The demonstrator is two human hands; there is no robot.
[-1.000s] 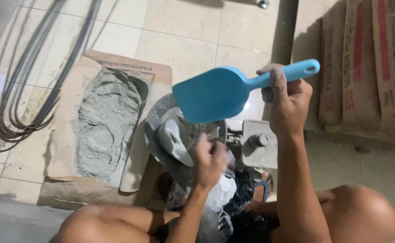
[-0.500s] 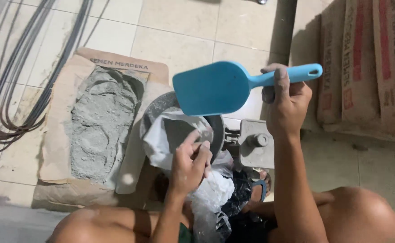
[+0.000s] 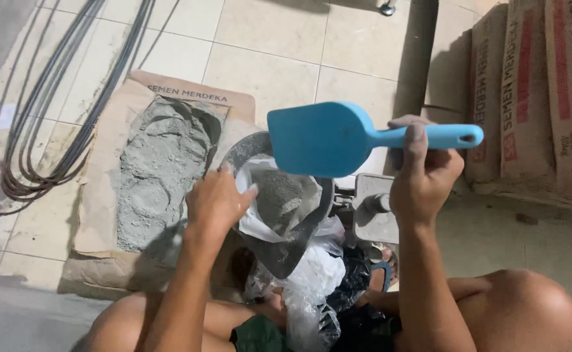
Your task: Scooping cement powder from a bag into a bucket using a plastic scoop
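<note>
Two hands work over a tiled floor (image 3: 273, 72) in the head view. The right hand (image 3: 423, 173) has its grip wrapped tight around the handle of a blue scoop (image 3: 328, 138), which hangs level above a clear bag (image 3: 279, 202) part-filled with grey powder. The left hand (image 3: 215, 203) pinches the bag's rim, fingers pressed together on the plastic, keeping the mouth wide inside a grey pan (image 3: 286, 251). To the left, an opened cement sack (image 3: 159, 163) lies flat, near the pan. Stacked sacks (image 3: 540, 98) stand at right, cables (image 3: 51, 124) at left. Filling cleanly, I judge, calls for holding the mouth taut and tipping slowly and centrally.
</note>
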